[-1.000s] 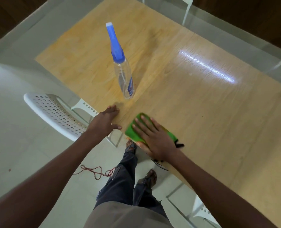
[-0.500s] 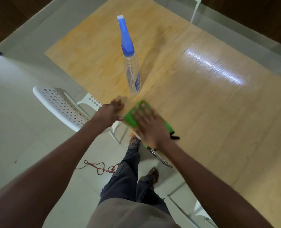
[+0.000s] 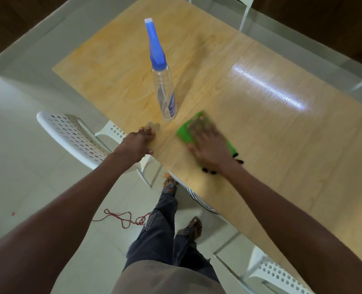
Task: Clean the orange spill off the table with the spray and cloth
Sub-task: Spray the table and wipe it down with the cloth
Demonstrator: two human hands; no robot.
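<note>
Right hand (image 3: 209, 149) lies flat, fingers spread, pressing the green cloth (image 3: 185, 132) onto the pale wooden table (image 3: 281, 145).

From my feed the fingers (image 3: 199, 126) blur, so I cannot read their edges; the palm hides most of the cloth. Left hand (image 3: 136, 143) rests open on the table's near edge, holding nothing. Just beyond stands the clear plastic spray bottle with blue nozzle (image 3: 164, 90), upright. Faint orange specks (image 3: 171, 125) sit near its base.
</note>
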